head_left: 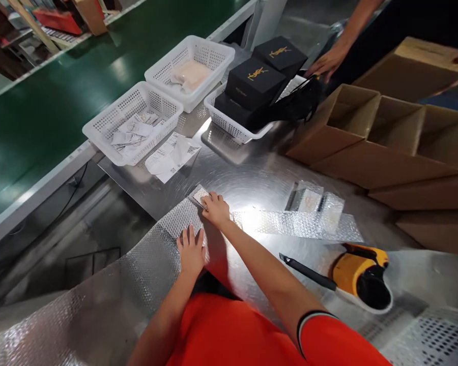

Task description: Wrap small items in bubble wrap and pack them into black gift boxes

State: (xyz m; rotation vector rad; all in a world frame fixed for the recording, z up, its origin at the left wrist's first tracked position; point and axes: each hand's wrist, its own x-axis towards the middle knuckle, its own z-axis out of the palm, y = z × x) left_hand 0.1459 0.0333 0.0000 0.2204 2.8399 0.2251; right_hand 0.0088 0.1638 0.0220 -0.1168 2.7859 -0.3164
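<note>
My right hand [216,210] has its fingers curled over the near end of a small, flat, pale packet [199,194], at the far edge of a long sheet of bubble wrap [152,254]. The fingers partly hide the packet. Just nearer to me, my left hand [191,249] lies flat on the wrap with fingers spread. A separate strip of bubble wrap [278,222] stretches to the right over the metal table [252,178]. At its far end are small bubble-wrapped packets [309,198].
White baskets hold paper slips [133,132], a pale pouch [191,75] and black boxes [255,81]. Printed labels [171,155] lie near them. A yellow tape dispenser [347,272] and a black-handled tool [307,270] are at right. Another person's hand [330,61] is near open cartons [393,127].
</note>
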